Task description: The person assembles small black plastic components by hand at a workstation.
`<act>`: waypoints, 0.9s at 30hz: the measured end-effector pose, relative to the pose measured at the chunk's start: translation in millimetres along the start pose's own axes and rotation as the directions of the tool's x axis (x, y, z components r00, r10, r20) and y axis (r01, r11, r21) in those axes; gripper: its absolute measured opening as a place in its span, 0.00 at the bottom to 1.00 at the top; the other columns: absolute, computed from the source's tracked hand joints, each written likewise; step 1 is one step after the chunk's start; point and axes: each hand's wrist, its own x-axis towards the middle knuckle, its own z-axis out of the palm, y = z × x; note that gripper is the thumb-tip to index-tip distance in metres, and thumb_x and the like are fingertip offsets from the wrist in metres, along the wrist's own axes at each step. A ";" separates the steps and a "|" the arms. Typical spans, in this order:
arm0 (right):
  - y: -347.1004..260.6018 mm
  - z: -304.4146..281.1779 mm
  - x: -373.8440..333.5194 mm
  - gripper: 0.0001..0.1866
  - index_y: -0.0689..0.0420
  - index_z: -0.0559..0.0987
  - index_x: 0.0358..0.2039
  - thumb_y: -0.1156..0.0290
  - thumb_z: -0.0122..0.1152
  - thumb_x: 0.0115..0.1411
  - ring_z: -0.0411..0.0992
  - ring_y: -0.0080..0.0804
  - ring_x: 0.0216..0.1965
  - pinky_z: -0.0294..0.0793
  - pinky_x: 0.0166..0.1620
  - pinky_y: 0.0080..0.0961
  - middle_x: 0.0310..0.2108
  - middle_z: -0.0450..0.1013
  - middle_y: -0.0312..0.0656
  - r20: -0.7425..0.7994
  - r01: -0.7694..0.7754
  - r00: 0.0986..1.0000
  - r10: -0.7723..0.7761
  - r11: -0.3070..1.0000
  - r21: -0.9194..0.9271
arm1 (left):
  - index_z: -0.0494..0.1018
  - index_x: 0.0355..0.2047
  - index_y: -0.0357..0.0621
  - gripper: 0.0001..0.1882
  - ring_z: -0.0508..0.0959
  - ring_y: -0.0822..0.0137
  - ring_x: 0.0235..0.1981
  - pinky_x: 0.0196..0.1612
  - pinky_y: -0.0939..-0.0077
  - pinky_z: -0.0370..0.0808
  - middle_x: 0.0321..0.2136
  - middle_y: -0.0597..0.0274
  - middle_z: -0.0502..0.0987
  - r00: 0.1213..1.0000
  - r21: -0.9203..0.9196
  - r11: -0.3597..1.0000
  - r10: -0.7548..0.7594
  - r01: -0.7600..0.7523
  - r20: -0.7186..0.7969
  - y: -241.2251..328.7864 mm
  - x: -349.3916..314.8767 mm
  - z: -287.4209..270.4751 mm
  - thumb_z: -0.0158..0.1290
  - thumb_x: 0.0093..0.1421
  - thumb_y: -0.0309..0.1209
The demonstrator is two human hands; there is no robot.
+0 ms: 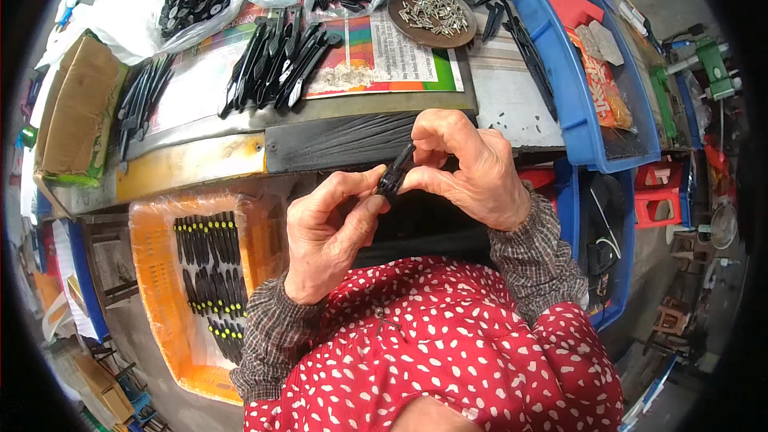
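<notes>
Your left hand (332,224) and right hand (472,172), fingertip grip of both closed on one black part (391,179), desk (320,144) ahead, orange crate (154,272) left.

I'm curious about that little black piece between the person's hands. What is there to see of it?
The black piece is slim and elongated, with a slight shine, perhaps plastic or coated metal. Its lower end looks thicker, its upper end narrower; finer parts are too small to make out. It slants, upper end toward the right, raised in front of the workbench edge. Fingers of the left hand and right hand pinch it and hide some of it.
</notes>
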 end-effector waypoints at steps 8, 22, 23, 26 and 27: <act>4.5 2.5 -4.7 0.20 0.60 0.70 0.39 0.78 0.69 0.47 0.73 0.28 0.24 0.74 0.29 0.24 0.25 0.71 0.39 -0.052 -0.001 0.999 0.007 0.992 0.124 | 0.71 0.46 0.35 0.13 0.68 0.81 0.19 0.19 0.89 0.62 0.28 0.60 0.76 0.999 -0.028 0.999 0.034 -0.035 -0.007 -0.3 0.5 3.5 0.49 0.61 0.18; 4.7 9.0 -3.9 0.24 0.58 0.66 0.44 0.77 0.67 0.48 0.75 0.36 0.25 0.72 0.25 0.28 0.23 0.70 0.42 -0.083 0.106 0.991 -0.101 0.993 0.058 | 0.72 0.46 0.37 0.13 0.67 0.84 0.19 0.20 0.91 0.62 0.28 0.63 0.76 0.998 0.136 0.990 0.049 -0.042 -0.049 3.2 -0.7 0.7 0.49 0.61 0.18; 5.1 7.4 -3.1 0.24 0.58 0.66 0.44 0.77 0.67 0.48 0.75 0.37 0.25 0.73 0.25 0.28 0.24 0.70 0.41 -0.080 0.173 0.981 -0.175 0.984 -0.032 | 0.72 0.46 0.37 0.14 0.67 0.84 0.19 0.21 0.91 0.63 0.28 0.64 0.76 0.996 0.173 0.983 0.076 -0.068 -0.038 3.7 -0.1 0.4 0.49 0.60 0.18; 12.8 5.8 -1.4 0.25 0.59 0.66 0.45 0.77 0.66 0.47 0.74 0.36 0.25 0.73 0.24 0.27 0.24 0.70 0.40 -0.059 0.302 0.946 -0.320 0.931 -0.203 | 0.73 0.46 0.36 0.14 0.67 0.84 0.19 0.21 0.91 0.63 0.27 0.65 0.76 0.987 0.319 0.936 0.161 -0.150 -0.011 2.8 2.3 0.0 0.49 0.60 0.18; 15.6 6.1 -2.0 0.25 0.59 0.66 0.46 0.77 0.65 0.47 0.74 0.35 0.24 0.73 0.24 0.26 0.24 0.69 0.40 -0.043 0.362 0.920 -0.389 0.888 -0.285 | 0.73 0.46 0.36 0.14 0.67 0.84 0.19 0.21 0.91 0.63 0.27 0.65 0.76 0.987 0.320 0.936 0.159 -0.147 -0.011 1.8 2.9 -0.3 0.49 0.60 0.18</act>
